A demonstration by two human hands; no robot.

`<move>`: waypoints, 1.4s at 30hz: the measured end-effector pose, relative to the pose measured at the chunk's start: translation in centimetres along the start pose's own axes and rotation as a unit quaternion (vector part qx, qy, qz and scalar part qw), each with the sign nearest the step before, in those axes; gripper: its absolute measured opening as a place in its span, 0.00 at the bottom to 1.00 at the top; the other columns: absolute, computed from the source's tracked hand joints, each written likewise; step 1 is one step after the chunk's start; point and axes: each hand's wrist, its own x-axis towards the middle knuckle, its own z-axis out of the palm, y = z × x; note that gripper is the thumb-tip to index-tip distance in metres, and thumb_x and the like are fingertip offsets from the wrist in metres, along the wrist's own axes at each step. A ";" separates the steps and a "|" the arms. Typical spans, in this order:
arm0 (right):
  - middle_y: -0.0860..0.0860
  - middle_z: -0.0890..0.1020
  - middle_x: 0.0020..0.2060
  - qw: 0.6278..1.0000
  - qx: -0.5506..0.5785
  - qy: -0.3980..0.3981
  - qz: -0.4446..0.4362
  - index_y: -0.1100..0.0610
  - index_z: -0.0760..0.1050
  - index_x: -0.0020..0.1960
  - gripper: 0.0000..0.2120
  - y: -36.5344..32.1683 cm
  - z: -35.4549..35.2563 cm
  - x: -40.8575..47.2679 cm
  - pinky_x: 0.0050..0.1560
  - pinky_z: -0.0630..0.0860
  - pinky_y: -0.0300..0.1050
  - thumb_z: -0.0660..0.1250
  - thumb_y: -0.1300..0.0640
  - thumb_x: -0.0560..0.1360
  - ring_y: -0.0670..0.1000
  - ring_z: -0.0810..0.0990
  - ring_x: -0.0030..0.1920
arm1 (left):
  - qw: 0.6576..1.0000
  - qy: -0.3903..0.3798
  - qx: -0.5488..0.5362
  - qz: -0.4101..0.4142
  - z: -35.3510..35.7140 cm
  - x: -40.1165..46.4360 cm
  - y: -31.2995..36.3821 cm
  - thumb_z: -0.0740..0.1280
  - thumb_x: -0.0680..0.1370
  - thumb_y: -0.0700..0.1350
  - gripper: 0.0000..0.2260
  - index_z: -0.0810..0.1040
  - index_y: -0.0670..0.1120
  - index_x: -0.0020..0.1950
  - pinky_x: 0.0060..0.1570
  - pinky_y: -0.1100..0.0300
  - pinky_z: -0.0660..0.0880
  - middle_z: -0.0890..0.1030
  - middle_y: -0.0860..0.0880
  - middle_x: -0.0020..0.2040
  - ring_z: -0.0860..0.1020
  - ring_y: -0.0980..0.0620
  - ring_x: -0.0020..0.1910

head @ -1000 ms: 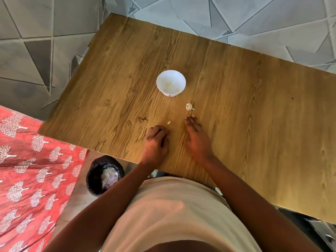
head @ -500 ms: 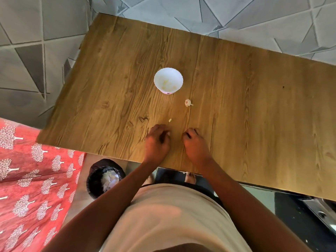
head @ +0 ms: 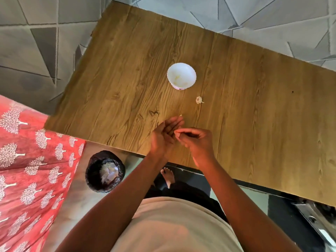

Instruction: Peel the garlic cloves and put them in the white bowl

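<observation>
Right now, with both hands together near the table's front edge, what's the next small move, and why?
Probably tip the left hand over the black bin on the floor. That palm is open and cupped, and the right hand pinches at it with curled fingertips, seemingly gathering peel scraps, though those are too small to confirm. A garlic remnant and a small fleck lie on the table beside the white bowl.

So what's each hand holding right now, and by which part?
The left hand lies open, palm up. The right hand has its fingers curled, tips at the left palm; whether it pinches a peel scrap or a clove cannot be told.
</observation>
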 end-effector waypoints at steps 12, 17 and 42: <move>0.57 0.88 0.41 0.960 -0.060 -0.272 0.018 0.57 0.88 0.46 0.07 4.0 12.6 -4.8 0.55 0.82 0.58 0.75 0.67 0.72 0.57 0.86 0.46 | 0.949 0.119 -0.220 0.191 -12.5 -8.7 4.2 0.53 0.87 0.44 0.19 0.79 0.34 0.59 0.66 0.49 0.75 0.83 0.35 0.61 0.83 0.42 0.60; 0.60 0.87 0.43 0.940 -0.091 -0.321 0.076 0.60 0.88 0.46 0.08 7.4 20.4 -6.9 0.53 0.84 0.54 0.75 0.70 0.71 0.62 0.86 0.47 | 0.916 0.187 -0.264 0.239 -20.9 -11.3 6.3 0.54 0.87 0.45 0.18 0.79 0.35 0.63 0.64 0.51 0.77 0.83 0.36 0.62 0.83 0.42 0.61; 0.66 0.84 0.39 0.853 -0.408 -0.314 0.082 0.56 0.84 0.33 0.15 66.2 42.7 10.0 0.44 0.86 0.57 0.71 0.74 0.68 0.60 0.87 0.48 | 0.837 0.483 -0.247 0.071 -74.6 15.7 -2.5 0.60 0.86 0.45 0.13 0.80 0.41 0.65 0.49 0.62 0.73 0.82 0.46 0.61 0.80 0.49 0.61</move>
